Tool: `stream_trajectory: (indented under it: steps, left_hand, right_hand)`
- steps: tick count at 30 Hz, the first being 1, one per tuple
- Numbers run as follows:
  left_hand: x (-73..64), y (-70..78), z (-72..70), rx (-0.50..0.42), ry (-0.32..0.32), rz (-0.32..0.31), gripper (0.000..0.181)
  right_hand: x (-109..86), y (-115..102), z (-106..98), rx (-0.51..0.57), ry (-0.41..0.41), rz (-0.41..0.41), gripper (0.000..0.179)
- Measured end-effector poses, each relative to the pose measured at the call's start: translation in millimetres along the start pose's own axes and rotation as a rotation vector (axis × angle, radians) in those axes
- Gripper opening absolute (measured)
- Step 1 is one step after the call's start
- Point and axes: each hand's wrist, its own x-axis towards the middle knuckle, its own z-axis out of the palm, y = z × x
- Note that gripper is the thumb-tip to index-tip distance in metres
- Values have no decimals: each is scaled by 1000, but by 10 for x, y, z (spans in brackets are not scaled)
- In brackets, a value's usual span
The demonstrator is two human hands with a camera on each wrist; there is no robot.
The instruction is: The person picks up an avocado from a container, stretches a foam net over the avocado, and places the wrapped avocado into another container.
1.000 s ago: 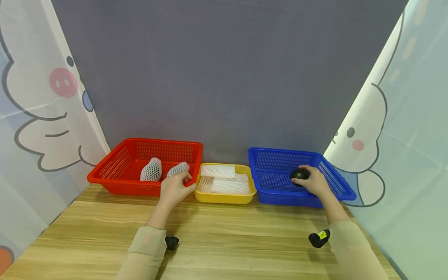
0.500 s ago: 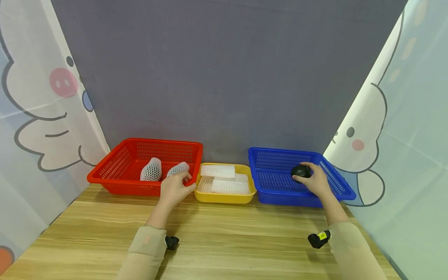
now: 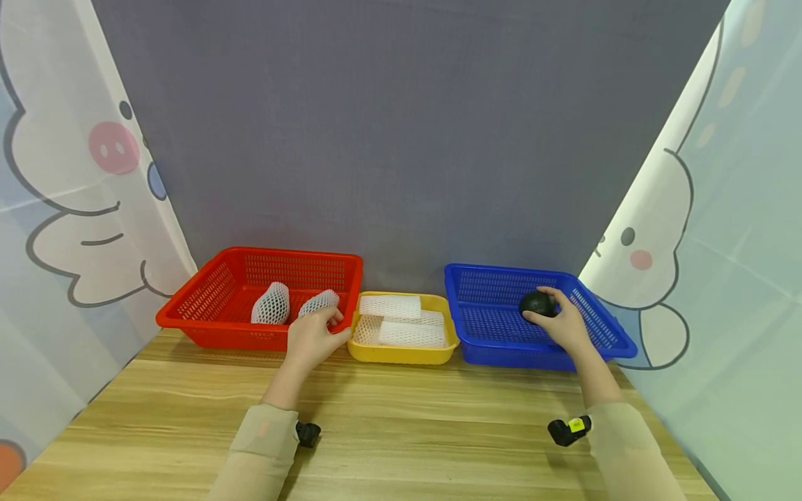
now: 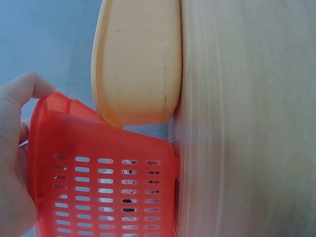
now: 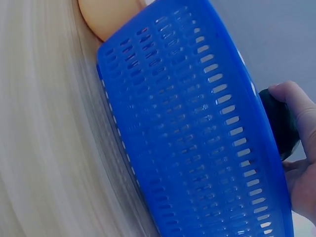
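Fingers of the right hand [image 3: 570,327] hold a dark-green rounded object [image 3: 535,305] over a blue plastic basket [image 3: 520,357] at right; the left hand [image 3: 313,339] touches a red plastic basket [image 3: 232,338], whether gripping, I cannot tell.

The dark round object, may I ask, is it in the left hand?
No, the head view shows the right hand gripping the dark round object.

Sleeves [image 3: 253,449] are beige; wrist cameras [image 3: 308,435] black, one yellow-labelled.

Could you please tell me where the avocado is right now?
In the head view, the avocado is on the right, held in the right hand over the blue basket.
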Motion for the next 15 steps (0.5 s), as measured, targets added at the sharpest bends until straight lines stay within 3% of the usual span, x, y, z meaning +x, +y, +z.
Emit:
stream_trajectory:
  steps: [15]
  left_hand:
    - [3,-9,11,2,1,-1,22]
  right_hand:
    - [-67,-48,13,154,-3,-9,71]
